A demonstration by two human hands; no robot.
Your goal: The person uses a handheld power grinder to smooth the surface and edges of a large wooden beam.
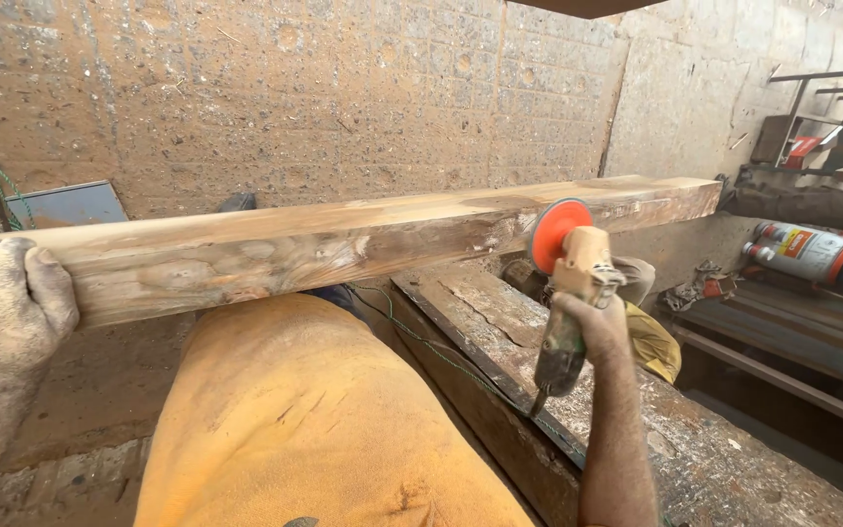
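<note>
Steadying a long pale squared timber beam [343,239] across an orange-clad thigh, left hand [1,303] clenched over its near end; right hand [592,327] grasping a dusty angle grinder [568,293], orange disc against the beam's side.

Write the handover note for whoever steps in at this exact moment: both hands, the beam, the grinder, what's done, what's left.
Left hand: dusty, gripping the near end of the long pale wooden beam, which lies across the person's thigh in yellow trousers.
Right hand: holds the dust-coated angle grinder with the orange sanding disc, disc against the beam's front side face, near the far end.
Done: cannot tell how much of the face is sanded.
Left: the face left of the disc shows rough, stained grain.
</note>
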